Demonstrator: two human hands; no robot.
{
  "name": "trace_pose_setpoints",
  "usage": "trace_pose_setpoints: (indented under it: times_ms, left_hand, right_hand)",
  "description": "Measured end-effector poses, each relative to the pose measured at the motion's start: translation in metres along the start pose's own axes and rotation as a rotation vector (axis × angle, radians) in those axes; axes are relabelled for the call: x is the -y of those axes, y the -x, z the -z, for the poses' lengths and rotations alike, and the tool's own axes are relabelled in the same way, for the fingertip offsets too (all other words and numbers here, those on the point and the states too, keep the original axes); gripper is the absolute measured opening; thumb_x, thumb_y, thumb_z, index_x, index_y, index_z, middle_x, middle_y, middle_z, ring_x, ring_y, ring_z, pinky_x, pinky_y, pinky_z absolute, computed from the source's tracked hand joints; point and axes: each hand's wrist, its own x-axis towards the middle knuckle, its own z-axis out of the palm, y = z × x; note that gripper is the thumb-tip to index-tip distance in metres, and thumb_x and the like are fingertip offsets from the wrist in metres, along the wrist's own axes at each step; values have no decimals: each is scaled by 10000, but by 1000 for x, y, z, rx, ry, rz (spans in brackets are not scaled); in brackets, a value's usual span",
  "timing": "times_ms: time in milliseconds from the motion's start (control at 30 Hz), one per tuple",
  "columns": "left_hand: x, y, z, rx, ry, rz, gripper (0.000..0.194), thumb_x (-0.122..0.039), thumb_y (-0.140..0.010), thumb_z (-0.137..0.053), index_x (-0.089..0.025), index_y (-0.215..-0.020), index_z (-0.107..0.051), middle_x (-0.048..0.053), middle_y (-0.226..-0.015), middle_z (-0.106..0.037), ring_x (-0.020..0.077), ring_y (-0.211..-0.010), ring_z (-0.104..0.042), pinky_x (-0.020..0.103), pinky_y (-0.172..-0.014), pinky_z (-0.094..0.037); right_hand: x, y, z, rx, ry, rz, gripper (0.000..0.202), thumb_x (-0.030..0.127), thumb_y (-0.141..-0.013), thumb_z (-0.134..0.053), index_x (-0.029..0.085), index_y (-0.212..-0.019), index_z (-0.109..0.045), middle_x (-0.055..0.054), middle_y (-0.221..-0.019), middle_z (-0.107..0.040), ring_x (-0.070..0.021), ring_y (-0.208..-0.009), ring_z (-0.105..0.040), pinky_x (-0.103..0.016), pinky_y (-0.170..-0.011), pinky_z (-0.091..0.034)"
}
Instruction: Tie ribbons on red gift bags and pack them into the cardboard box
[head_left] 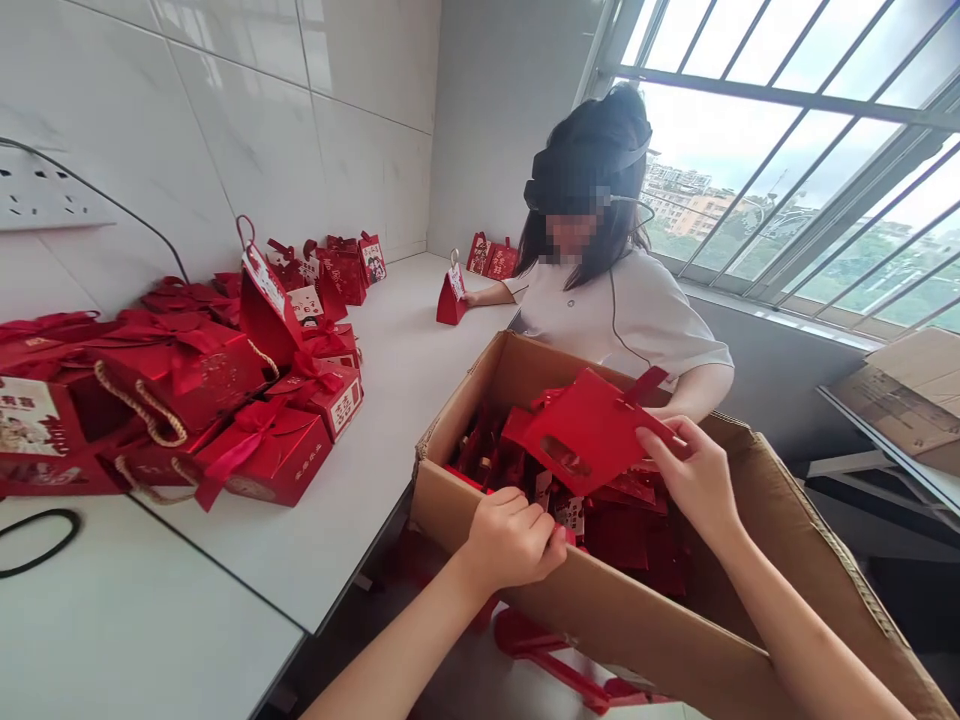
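My right hand (694,475) pinches the edge of a red paper gift box (589,425), which looks folded flat and has a cut-out slot. It is held tilted over a large open cardboard box (630,630). Closed over the near rim of that cardboard box is my left hand (510,540); a bit of red shows by its thumb. Inside the cardboard box lies a heap of red gift packaging (622,535), some with white printed labels. The bottom of the heap is hidden.
Red gift boxes with ribbons (277,450) and rope handles crowd the white table (397,350) at left. A co-worker in a white shirt (622,310) holds a small red box (451,295) across from me. A black cord loop (71,520) lies front left; a barred window is behind.
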Motion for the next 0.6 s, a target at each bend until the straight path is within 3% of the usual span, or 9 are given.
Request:
trace_pose_setpoints:
  times_ms: [133, 300, 433, 500, 600]
  left_hand:
    - [1, 2, -1, 16, 0, -10, 326, -214, -817, -440, -188, -495, -487, -7, -453, -497, 113, -461, -445, 278, -554, -360]
    - [2, 4, -2, 14, 14, -22, 327, -219, -820, -442, -193, -496, -484, -8, -450, -514, 111, -456, -463, 273, -560, -372]
    - [-3, 2, -2, 97, 11, 88, 270, -253, -802, -461, -189, -550, -533, 10, -470, -556, 135, -460, -524, 292, -526, -368]
    - [-7, -4, 0, 192, -6, 230, 228, -327, -817, -477, -159, -802, -630, 24, -556, -627, 160, -482, -568, 304, -521, -388]
    - [-12, -16, 8, 330, -47, 406, 637, -522, -812, -496, -68, -1258, -468, 88, -867, -713, 190, -515, -612, 318, -503, -410]
  right_hand:
    - [-11, -3, 2, -17, 561, 340, 344, 527, -787, -548, 200, -682, -549, -20, -706, -593, -148, -548, -567, -276, -518, -452]
    - [-18, -13, 10, -29, 702, 362, 409, 579, -840, -439, 201, -767, -577, -36, -728, -602, -181, -604, -579, -297, -530, -435]
    - [-14, -15, 16, -49, 547, 292, 360, 545, -836, -476, 205, -827, -593, -57, -819, -627, -196, -686, -606, -311, -584, -483]
    - [-11, -14, 17, -73, 352, 258, 317, 521, -825, -521, 215, -862, -599, -50, -838, -628, -195, -726, -615, -303, -596, -501]
    - [-6, -11, 19, -91, 4, 309, 278, 505, -802, -589, 233, -859, -604, -40, -819, -633, -205, -795, -624, -324, -682, -519]
